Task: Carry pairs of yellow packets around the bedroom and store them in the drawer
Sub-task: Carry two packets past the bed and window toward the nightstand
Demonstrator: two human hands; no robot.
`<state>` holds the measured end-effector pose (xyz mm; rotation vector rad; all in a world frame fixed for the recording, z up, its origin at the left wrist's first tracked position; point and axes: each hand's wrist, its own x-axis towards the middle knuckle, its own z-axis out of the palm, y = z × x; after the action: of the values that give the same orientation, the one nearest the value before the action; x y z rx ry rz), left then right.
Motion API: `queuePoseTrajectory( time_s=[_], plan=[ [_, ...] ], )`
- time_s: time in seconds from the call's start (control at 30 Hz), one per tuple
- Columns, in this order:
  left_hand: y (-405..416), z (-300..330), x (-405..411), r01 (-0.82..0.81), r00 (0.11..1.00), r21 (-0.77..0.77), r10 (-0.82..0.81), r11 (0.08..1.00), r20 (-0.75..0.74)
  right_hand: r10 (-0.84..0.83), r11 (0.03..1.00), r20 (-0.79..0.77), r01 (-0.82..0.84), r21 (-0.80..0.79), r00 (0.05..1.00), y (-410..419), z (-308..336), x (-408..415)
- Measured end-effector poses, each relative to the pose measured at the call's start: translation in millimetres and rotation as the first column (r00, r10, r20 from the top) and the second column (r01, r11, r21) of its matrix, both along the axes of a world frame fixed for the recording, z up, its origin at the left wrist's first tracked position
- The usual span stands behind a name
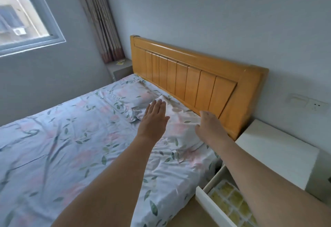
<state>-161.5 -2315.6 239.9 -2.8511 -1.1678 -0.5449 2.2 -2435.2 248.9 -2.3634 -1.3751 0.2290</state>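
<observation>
Both arms reach out over the bed towards the near pillow (pixel 180 124). My left hand (pixel 155 117) is flat with straight fingers over the pillow's left edge and holds nothing. My right hand (pixel 208 124) lies on the pillow's right side near the headboard, fingers bent down; whether it grips the fabric is hidden. At the lower right the white drawer (pixel 211 207) stands pulled out, with several yellow packets (pixel 232 200) laid in rows inside, partly covered by my right forearm. More yellow packets (pixel 120 62) lie on the far bedside table (pixel 123 69).
The bed (pixel 71 146) has a floral sheet and a second pillow (pixel 129 96) further left. A wooden headboard (pixel 197 81) runs along the wall. The white nightstand (pixel 275 157) stands right of the bed above the drawer. A window (pixel 23 15) and curtain (pixel 102 21) are at the left.
</observation>
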Motion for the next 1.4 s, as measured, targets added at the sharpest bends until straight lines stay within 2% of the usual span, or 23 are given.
queuePoseTrajectory(
  time_s=[0.2,0.4,0.6,0.77,0.93,1.17,1.4],
  plan=[
    [9.6,15.1,-133.1,-0.275,0.961,0.052,0.275,0.96,0.01,0.249,0.967,0.027,-0.25,0.057,0.968,53.7,27.4,-98.2],
    [-10.2,32.3,-282.9,-0.509,0.861,0.093,0.508,0.856,0.028,0.485,0.863,0.026,-0.484,0.148,0.874,90.3,48.8,-240.3],
    [-72.6,45.8,-461.5,-0.727,0.686,0.122,0.725,0.676,0.067,0.709,0.689,0.04,-0.704,0.172,0.704,78.8,62.2,-424.1],
    [-151.9,64.9,-621.7,-0.876,0.483,0.095,0.856,0.473,0.184,0.845,0.516,0.044,-0.834,0.198,0.533,38.4,76.8,-593.2],
    [-241.2,82.0,-778.7,-0.933,0.355,0.13,0.913,0.334,0.199,0.934,0.344,0.022,-0.912,0.222,0.357,-19.0,84.4,-762.2],
    [-390.5,84.8,-962.6,-0.987,0.11,0.132,0.984,0.091,0.139,0.997,0.063,0.034,-0.975,0.214,0.071,-112.5,80.4,-976.9],
    [-468.5,73.6,-1091.2,-0.996,-0.066,0.052,0.989,-0.073,0.129,0.994,-0.106,0.041,-0.976,0.192,-0.1,-166.9,72.8,-1141.6]
  ],
)
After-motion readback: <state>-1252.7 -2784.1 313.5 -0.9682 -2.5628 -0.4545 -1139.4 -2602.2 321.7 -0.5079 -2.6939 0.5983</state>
